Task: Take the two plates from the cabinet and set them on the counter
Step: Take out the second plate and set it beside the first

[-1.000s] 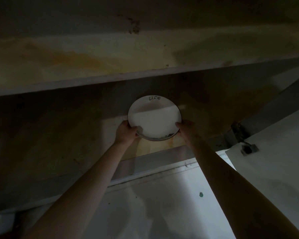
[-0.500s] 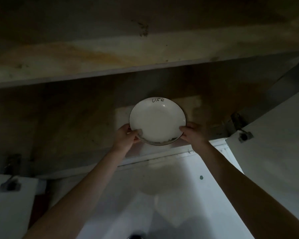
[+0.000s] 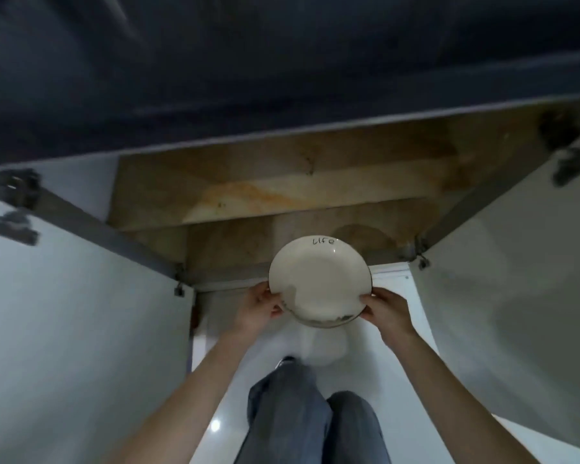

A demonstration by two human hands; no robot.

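Note:
A round white plate (image 3: 318,279) with a dark rim and the word "Life" near its far edge is held in the air in front of the open low cabinet (image 3: 282,202). My left hand (image 3: 258,308) grips its left rim and my right hand (image 3: 387,311) grips its right rim. I cannot tell whether a second plate is stacked under it. The dark counter (image 3: 282,61) runs across the top of the view, above the cabinet.
Two white cabinet doors stand open, the left door (image 3: 81,329) and the right door (image 3: 516,313), flanking my arms. Inside are stained brown shelves. My legs in grey trousers (image 3: 302,420) stand on the white floor (image 3: 215,413) below.
The plate has come out of the cabinet toward me, clear of the shelf. My view has pulled back and both open doors, the counter and my legs now show.

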